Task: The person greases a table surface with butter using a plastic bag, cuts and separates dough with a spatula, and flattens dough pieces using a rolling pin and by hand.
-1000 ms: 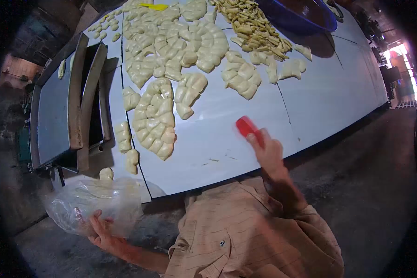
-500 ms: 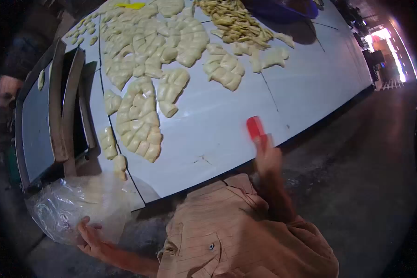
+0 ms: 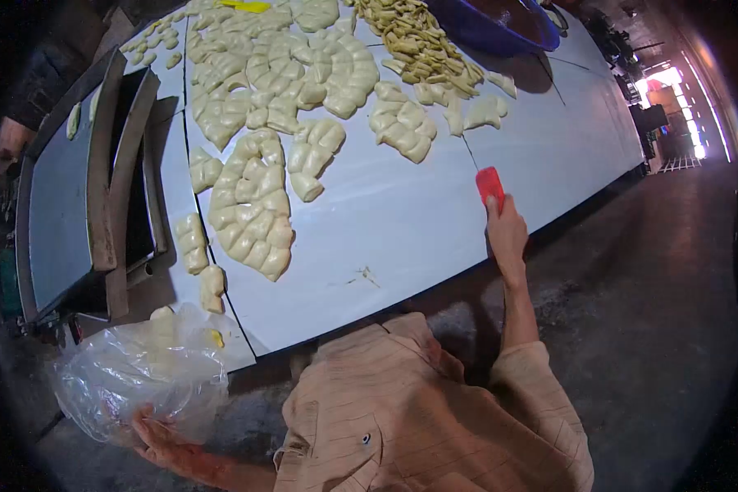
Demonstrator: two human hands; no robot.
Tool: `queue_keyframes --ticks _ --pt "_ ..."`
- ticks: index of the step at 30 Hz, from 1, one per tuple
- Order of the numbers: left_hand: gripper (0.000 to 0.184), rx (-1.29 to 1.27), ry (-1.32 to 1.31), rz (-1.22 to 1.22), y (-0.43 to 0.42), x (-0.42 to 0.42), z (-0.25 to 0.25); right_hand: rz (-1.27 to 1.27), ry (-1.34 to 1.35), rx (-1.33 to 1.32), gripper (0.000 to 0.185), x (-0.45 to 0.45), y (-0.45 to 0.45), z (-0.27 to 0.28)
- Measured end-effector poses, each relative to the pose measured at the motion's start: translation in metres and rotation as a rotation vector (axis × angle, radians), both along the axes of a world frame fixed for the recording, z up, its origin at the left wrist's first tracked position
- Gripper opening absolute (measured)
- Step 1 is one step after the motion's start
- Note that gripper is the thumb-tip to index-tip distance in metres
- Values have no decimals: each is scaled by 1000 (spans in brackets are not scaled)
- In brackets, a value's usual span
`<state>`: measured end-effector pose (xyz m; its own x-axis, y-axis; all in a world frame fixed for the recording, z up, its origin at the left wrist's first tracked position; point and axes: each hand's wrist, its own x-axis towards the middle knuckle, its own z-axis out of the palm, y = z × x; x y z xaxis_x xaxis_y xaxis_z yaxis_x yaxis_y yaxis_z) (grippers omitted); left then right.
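Observation:
My right hand (image 3: 506, 230) is closed around a red scraper (image 3: 489, 184), over the table (image 3: 385, 213) near its front edge. At the lower left, my left hand (image 3: 162, 443) has its fingers against a clear plastic bag (image 3: 131, 361) and seems to grip its near side; the plastic partly covers the fingertips. The bag hangs over the table corner, with a pale dough piece (image 3: 162, 326) showing through or behind it. Pale dough slabs scored into segments (image 3: 254, 205) lie left of the scraper. A smaller scored slab (image 3: 403, 123) lies farther back.
Metal trays (image 3: 61, 213) stand tilted at the left edge. Cut strips (image 3: 410, 41) are heaped at the back, beside a purple basin (image 3: 476, 37). A yellow scraper (image 3: 246, 6) lies at the far end. Small scraps (image 3: 365, 275) are near the front edge.
My right hand has moved forward and to the right with the red scraper. My left hand and the plastic bag have shifted slightly down together.

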<state>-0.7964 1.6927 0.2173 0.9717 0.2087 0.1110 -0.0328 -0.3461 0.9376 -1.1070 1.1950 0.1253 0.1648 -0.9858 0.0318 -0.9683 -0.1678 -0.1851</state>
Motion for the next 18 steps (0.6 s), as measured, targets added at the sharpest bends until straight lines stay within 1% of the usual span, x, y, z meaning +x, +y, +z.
queue_keyframes --ticks 2,3,4,5,6,7,8,10,11,12,14,16,18 --pt "36 7 56 51 -2 1 0 95 -35 41 40 7 6 -13" --pt "34 -26 51 32 -4 1 1 145 -56 59 40 23 16 -15" --pt "33 -65 41 14 -7 1 2 208 -27 106 39 49 51 -7" --pt "31 -109 27 1 -9 0 1 286 -30 300 33 60 87 -16" --pt "31 -108 64 3 -4 3 -1 465 -50 301 33 74 124 -8" --pt "31 -104 100 7 7 7 -5 554 -68 392 35 85 148 7" --pt "30 -96 137 15 14 8 -7 573 -88 433 35 85 152 5" --pt "29 -148 7 -10 21 4 -12 409 -114 324 38 64 126 -3" --pt "29 -169 -54 -30 22 3 -13 259 -176 234 41 44 104 -5" --pt "30 -160 -26 65 20 1 -10 110 -232 139 43 20 75 -2" --pt "33 -147 38 240 11 -6 -6 -51 -39 -21 52 -46 33 3" --pt "34 -141 81 179 37 1 -23 -80 -176 61 48 -34 58 4" --pt "35 -129 132 148 41 5 -28 -22 -18 257 41 13 102 11"
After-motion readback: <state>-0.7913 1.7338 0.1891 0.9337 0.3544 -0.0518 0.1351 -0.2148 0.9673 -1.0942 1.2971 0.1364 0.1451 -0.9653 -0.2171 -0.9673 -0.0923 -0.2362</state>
